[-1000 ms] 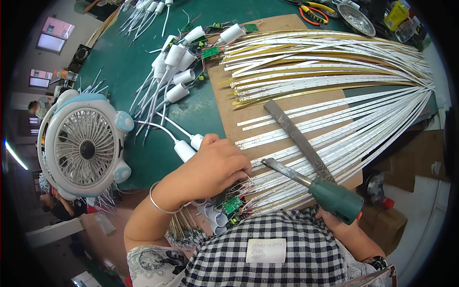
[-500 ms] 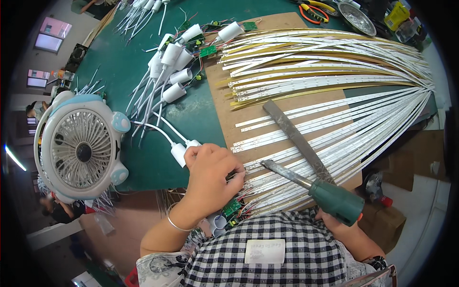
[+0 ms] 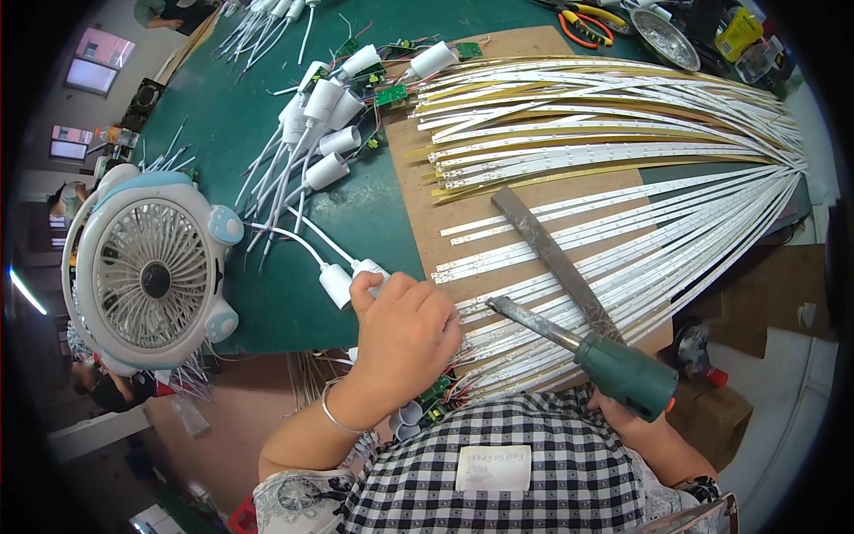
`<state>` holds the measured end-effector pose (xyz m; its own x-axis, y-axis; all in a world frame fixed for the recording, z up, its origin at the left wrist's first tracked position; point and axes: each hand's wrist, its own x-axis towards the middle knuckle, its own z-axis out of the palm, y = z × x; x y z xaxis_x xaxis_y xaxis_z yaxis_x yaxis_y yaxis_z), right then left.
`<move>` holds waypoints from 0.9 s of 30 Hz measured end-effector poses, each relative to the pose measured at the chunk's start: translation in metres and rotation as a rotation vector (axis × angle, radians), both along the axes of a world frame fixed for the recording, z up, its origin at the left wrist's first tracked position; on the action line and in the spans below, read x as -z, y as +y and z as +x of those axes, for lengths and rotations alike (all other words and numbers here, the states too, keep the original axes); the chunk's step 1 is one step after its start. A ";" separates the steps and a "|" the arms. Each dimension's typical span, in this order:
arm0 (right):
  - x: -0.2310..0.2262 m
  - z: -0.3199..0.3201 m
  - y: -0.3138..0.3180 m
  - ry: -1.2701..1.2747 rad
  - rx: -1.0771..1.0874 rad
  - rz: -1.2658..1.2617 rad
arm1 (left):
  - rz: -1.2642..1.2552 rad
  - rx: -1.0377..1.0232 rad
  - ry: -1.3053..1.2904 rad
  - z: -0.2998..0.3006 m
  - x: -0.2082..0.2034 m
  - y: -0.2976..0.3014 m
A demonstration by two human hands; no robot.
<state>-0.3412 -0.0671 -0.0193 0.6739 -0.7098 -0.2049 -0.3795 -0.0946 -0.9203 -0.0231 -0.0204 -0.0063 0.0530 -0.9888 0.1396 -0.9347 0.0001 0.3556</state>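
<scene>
My left hand (image 3: 407, 331) is closed at the left ends of the white LED strips (image 3: 534, 307), its fingers curled and their tips hidden under the hand. What it pinches is hidden. Just beyond its knuckles lie two white lamp caps (image 3: 336, 285) with white cables. Below the wrist, a green circuit board (image 3: 436, 389) with thin wires shows beside more white caps (image 3: 406, 418). My right hand (image 3: 614, 411), partly covered by the tool, grips a soldering iron (image 3: 627, 374) with a thick green body. Its metal tip points left over the strips.
A flat dark metal bar (image 3: 556, 262) lies across the strips on brown cardboard (image 3: 498, 209). More strips (image 3: 587, 116) fan out at the back. White caps with boards (image 3: 325, 102) are heaped left of them. A fan (image 3: 151, 276) stands left; pliers (image 3: 583, 25) and a metal dish (image 3: 665, 40) lie at the far right.
My left hand has shifted slightly right and down, and its fingers have curled in, closing the gap by the thumb. My right hand and the soldering iron stay almost still.
</scene>
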 end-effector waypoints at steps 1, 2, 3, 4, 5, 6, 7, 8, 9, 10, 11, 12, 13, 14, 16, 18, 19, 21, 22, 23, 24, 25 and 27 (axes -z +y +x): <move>0.000 -0.001 -0.001 0.019 -0.030 -0.027 | 0.002 0.002 -0.013 -0.001 -0.001 -0.001; 0.001 -0.001 -0.001 0.017 -0.051 -0.037 | 0.005 0.004 -0.026 -0.001 -0.001 -0.001; 0.000 0.002 -0.003 0.008 -0.044 -0.002 | 0.006 0.007 -0.033 -0.001 -0.001 -0.002; -0.002 0.004 -0.004 -0.001 -0.036 0.032 | 0.008 0.009 -0.039 -0.001 0.000 -0.003; -0.008 0.012 -0.006 -0.016 0.000 0.109 | 0.010 0.011 -0.045 -0.002 0.000 -0.003; -0.010 0.015 -0.006 -0.016 0.012 0.141 | 0.005 0.009 -0.044 -0.002 0.000 -0.003; -0.012 0.017 -0.007 -0.016 0.025 0.174 | 0.001 0.006 -0.042 -0.003 0.000 -0.003; -0.012 0.018 -0.007 0.000 0.015 0.167 | -0.003 0.004 -0.040 -0.003 0.000 -0.003; -0.012 0.019 -0.007 0.008 0.014 0.173 | -0.003 0.003 -0.042 -0.003 0.000 -0.003; -0.012 0.020 -0.008 0.016 0.013 0.178 | -0.003 0.001 -0.043 -0.003 0.000 -0.003; -0.013 0.023 -0.008 0.017 0.022 0.198 | -0.002 0.000 -0.045 -0.004 0.000 -0.003; -0.013 0.023 -0.008 0.014 0.016 0.190 | -0.005 0.001 -0.041 -0.003 0.000 -0.003; -0.013 0.024 -0.009 0.010 0.010 0.183 | -0.008 0.002 -0.039 -0.003 0.000 -0.003; -0.011 0.023 -0.009 -0.001 -0.013 0.150 | -0.010 0.003 -0.036 -0.003 0.000 -0.003; -0.008 0.023 -0.009 -0.020 -0.024 0.112 | -0.010 0.005 -0.037 -0.003 0.000 -0.003; -0.006 0.024 -0.007 -0.029 -0.004 0.111 | -0.010 0.005 -0.038 -0.003 0.000 -0.004; -0.007 0.024 -0.006 -0.030 0.006 0.115 | -0.009 0.005 -0.039 -0.004 0.000 -0.004; -0.009 0.024 -0.007 -0.024 0.006 0.107 | -0.004 0.004 -0.039 -0.003 0.000 -0.003; -0.008 0.022 -0.007 -0.024 -0.003 0.086 | 0.001 0.003 -0.039 -0.003 0.000 -0.003; -0.002 0.016 -0.006 -0.031 -0.030 0.031 | 0.006 0.003 -0.039 -0.003 0.000 -0.003; 0.000 0.014 -0.006 -0.070 -0.034 0.036 | 0.004 0.001 -0.039 -0.003 0.000 -0.003; 0.001 0.013 -0.006 -0.108 -0.038 0.042 | 0.003 0.000 -0.039 -0.003 0.000 -0.003; -0.002 0.015 -0.004 -0.223 0.029 0.145 | 0.000 0.001 -0.039 -0.003 0.000 -0.003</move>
<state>-0.3259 -0.0708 -0.0178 0.6939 -0.7033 -0.1547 -0.1662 0.0526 -0.9847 -0.0264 -0.0238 -0.0066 0.0467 -0.9888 0.1419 -0.9477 0.0010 0.3191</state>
